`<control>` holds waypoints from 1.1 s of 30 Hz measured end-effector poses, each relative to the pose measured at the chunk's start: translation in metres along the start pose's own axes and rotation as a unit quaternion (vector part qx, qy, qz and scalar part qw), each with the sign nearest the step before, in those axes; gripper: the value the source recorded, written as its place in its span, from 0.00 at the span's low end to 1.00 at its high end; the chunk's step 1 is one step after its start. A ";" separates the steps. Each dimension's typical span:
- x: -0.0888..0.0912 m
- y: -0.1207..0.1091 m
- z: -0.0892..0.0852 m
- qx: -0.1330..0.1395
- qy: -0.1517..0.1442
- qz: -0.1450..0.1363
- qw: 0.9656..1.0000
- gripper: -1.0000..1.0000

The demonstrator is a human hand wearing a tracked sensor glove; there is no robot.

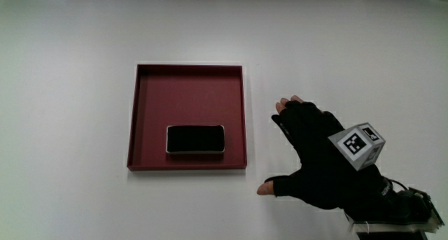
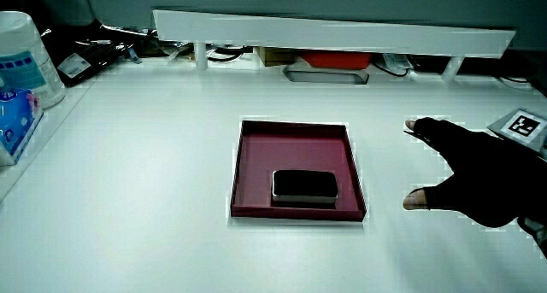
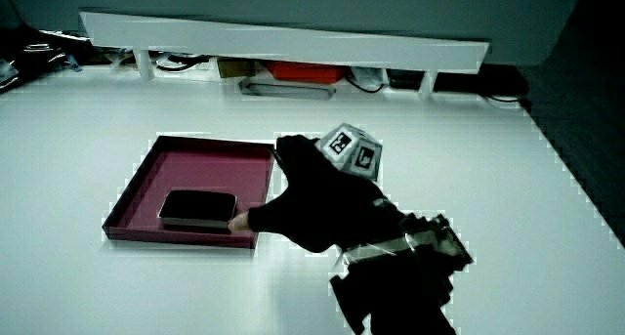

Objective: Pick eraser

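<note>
One eraser (image 1: 195, 139), black and flat with rounded corners and a pale rim, lies in the main view inside a dark red tray (image 1: 189, 79), close to the tray wall nearest the person. Bare tray floor stretches from it toward the partition. The hand (image 1: 318, 152) rests on open table (image 1: 70, 93) just beside the tray, fingers spread and holding nothing, the cube (image 1: 358, 145) on its back.

In a side view the eraser (image 2: 304, 186) looks glossy, the hand (image 2: 474, 178) apart from the tray (image 2: 295, 131).

In a side view the thumb tip overlaps the tray's (image 3: 210, 159) near corner beside the eraser (image 3: 199, 208); whether the hand (image 3: 317, 203) touches it I cannot tell.
</note>
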 end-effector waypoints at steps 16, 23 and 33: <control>-0.018 0.042 -0.009 -0.024 -0.016 -0.001 1.000 0.50; -0.030 0.071 -0.016 -0.037 -0.031 0.004 0.999 0.50; -0.034 0.114 -0.048 -0.071 -0.043 0.000 0.997 0.50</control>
